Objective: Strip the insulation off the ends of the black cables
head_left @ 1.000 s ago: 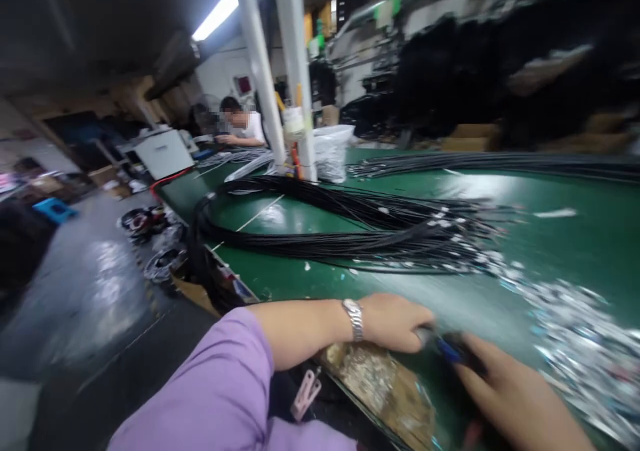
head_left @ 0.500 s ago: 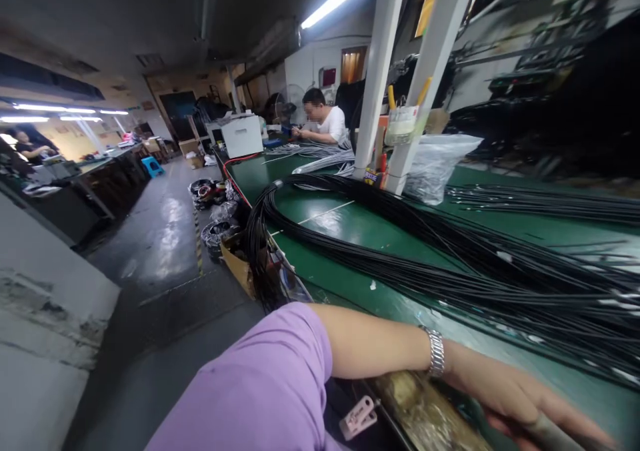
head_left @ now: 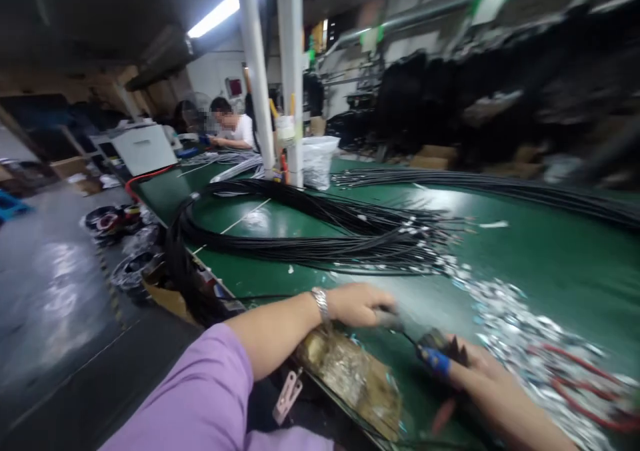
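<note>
My left hand (head_left: 357, 304), with a silver watch band at its wrist, reaches over the near edge of the green table with fingers closed. A thin black cable (head_left: 411, 340) runs from its greyish, blurred fingertips towards my right hand (head_left: 477, 371). That right hand is curled around a dark tool, blurred, with what looks like a red handle (head_left: 443, 416) below it. Blue tape (head_left: 434, 360) is wrapped around one of its fingers. Beyond both hands lies a big looped bundle of black cables (head_left: 320, 246), its pale ends pointing right.
Loose silvery pieces (head_left: 520, 324) are scattered on the right, with a red-handled tool (head_left: 585, 388) among them. A plastic-covered brown block (head_left: 350, 371) and a pink clip (head_left: 288, 398) sit at the near edge. Farther back are posts (head_left: 295, 71), a white bag (head_left: 317, 161) and a seated person (head_left: 235, 128).
The view has swung right. My right hand has come into view. My left hand, earlier stretched out at the lower right, now has its fingers closed on the cable, near my right hand.
</note>
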The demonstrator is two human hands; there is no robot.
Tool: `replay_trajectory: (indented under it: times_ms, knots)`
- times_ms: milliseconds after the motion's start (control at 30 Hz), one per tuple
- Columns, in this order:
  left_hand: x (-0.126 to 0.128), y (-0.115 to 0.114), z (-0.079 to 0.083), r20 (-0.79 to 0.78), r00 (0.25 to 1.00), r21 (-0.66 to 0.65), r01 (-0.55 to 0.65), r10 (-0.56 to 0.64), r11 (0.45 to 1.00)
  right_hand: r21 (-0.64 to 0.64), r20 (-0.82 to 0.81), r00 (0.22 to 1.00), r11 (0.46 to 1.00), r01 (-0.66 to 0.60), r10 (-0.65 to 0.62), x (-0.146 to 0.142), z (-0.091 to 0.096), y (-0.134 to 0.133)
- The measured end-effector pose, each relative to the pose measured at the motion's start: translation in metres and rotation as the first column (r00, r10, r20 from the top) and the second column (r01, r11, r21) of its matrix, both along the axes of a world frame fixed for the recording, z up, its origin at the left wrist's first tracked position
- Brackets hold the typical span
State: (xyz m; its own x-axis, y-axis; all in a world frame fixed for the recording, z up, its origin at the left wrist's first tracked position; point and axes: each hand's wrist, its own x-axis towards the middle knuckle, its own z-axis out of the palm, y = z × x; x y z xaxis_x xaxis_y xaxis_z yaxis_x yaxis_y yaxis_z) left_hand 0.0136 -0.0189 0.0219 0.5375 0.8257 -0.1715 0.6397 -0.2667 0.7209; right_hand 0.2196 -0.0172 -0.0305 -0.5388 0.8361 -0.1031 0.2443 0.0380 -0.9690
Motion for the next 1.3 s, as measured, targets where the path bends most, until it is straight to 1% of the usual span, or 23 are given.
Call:
replay_trajectory:
  times_ms: [33, 100, 133, 167, 233, 267, 333, 400, 433, 467, 500, 567, 633, 667, 733, 767, 833, 867, 933, 1033, 1133, 1233, 1300]
  knots:
    - [-0.002, 0.004, -0.004, 0.105, 0.994, -0.162, 0.023, -0.006, 0.987, -0.085, -0.095, 0.995, 0.996, -0.010, 0.002, -0.003, 0.005, -0.005]
    - [-0.004, 0.011, -0.012, 0.225, 0.973, -0.404, 0.134, -0.044, 0.905, -0.213, -0.256, 0.967, 0.976, -0.051, -0.006, -0.010, 0.011, -0.009]
    - [-0.004, 0.012, -0.015, 0.251, 0.967, -0.442, 0.154, -0.043, 0.884, -0.224, -0.304, 0.953, 0.973, -0.058, -0.013, -0.012, 0.011, -0.008]
    - [-0.004, 0.013, -0.017, 0.257, 0.966, -0.429, 0.129, -0.016, 0.894, -0.206, -0.318, 0.947, 0.978, -0.033, -0.035, -0.014, 0.010, -0.007]
    - [-0.002, 0.012, -0.018, 0.168, 0.986, -0.290, 0.025, 0.025, 0.957, -0.049, -0.199, 0.976, 0.996, 0.081, -0.089, -0.016, 0.009, -0.002]
    - [0.000, 0.010, -0.017, 0.083, 0.996, -0.153, -0.016, 0.029, 0.988, 0.100, -0.067, 0.991, 0.987, 0.126, -0.120, -0.016, 0.010, 0.000]
    - [0.003, 0.004, -0.014, -0.117, 0.993, 0.140, -0.015, 0.032, 0.990, 0.404, 0.205, 0.949, 0.904, 0.139, -0.237, -0.017, 0.011, 0.002]
    - [0.004, -0.001, -0.011, -0.244, 0.968, 0.296, 0.018, 0.058, 0.955, 0.555, 0.334, 0.884, 0.826, 0.096, -0.326, -0.017, 0.013, 0.001]
    - [0.004, -0.002, -0.010, -0.250, 0.965, 0.319, 0.011, 0.073, 0.948, 0.557, 0.335, 0.887, 0.826, 0.085, -0.317, -0.018, 0.014, -0.001]
    - [0.003, -0.003, -0.010, -0.215, 0.973, 0.304, -0.011, 0.080, 0.953, 0.508, 0.291, 0.919, 0.857, 0.088, -0.267, -0.018, 0.014, -0.003]
    - [0.001, -0.002, -0.010, -0.142, 0.987, 0.248, -0.040, 0.077, 0.968, 0.403, 0.197, 0.963, 0.910, 0.093, -0.186, -0.018, 0.014, -0.005]
    - [-0.003, 0.002, -0.012, 0.071, 0.997, -0.016, -0.041, 0.042, 0.999, 0.100, -0.099, 0.994, 0.994, 0.054, -0.044, -0.018, 0.012, -0.008]
    - [-0.007, 0.007, -0.015, 0.237, 0.972, -0.302, 0.064, 0.010, 0.951, -0.123, -0.330, 0.944, 0.991, -0.058, 0.015, -0.019, 0.011, -0.009]
    - [-0.008, 0.010, -0.017, 0.276, 0.961, -0.383, 0.099, 0.011, 0.918, -0.158, -0.369, 0.929, 0.984, -0.085, 0.021, -0.020, 0.012, -0.009]
    - [-0.009, 0.013, -0.019, 0.270, 0.962, -0.394, 0.069, 0.044, 0.916, -0.081, -0.291, 0.957, 0.996, -0.038, 0.013, -0.018, 0.013, -0.006]
    - [-0.009, 0.014, -0.019, 0.242, 0.967, -0.346, 0.014, 0.074, 0.938, 0.036, -0.199, 0.979, 0.998, 0.046, -0.038, -0.017, 0.015, -0.003]
    - [-0.007, 0.013, -0.018, 0.195, 0.971, -0.231, -0.095, 0.141, 0.968, 0.292, -0.050, 0.985, 0.941, 0.171, -0.163, -0.012, 0.017, 0.003]
    - [-0.006, 0.012, -0.017, 0.184, 0.969, -0.207, -0.124, 0.163, 0.971, 0.365, -0.019, 0.979, 0.911, 0.194, -0.201, -0.009, 0.018, 0.005]
    - [-0.004, 0.009, -0.013, 0.191, 0.962, -0.231, -0.147, 0.193, 0.962, 0.381, -0.018, 0.979, 0.904, 0.195, -0.204, -0.006, 0.017, 0.009]
    - [-0.002, 0.007, -0.008, 0.205, 0.950, -0.294, -0.168, 0.234, 0.941, 0.249, -0.078, 0.988, 0.957, 0.150, -0.134, -0.004, 0.015, 0.010]
    - [-0.002, 0.007, -0.006, 0.202, 0.948, -0.302, -0.179, 0.246, 0.936, 0.198, -0.095, 0.989, 0.971, 0.134, -0.117, -0.006, 0.013, 0.009]
    - [-0.003, 0.008, -0.009, 0.185, 0.964, -0.259, -0.139, 0.190, 0.956, 0.315, -0.009, 0.989, 0.939, 0.140, -0.145, -0.008, 0.013, 0.007]
    - [-0.004, 0.008, -0.012, 0.128, 0.985, -0.135, -0.101, 0.119, 0.986, 0.419, 0.062, 0.986, 0.901, 0.114, -0.154, -0.009, 0.013, 0.005]
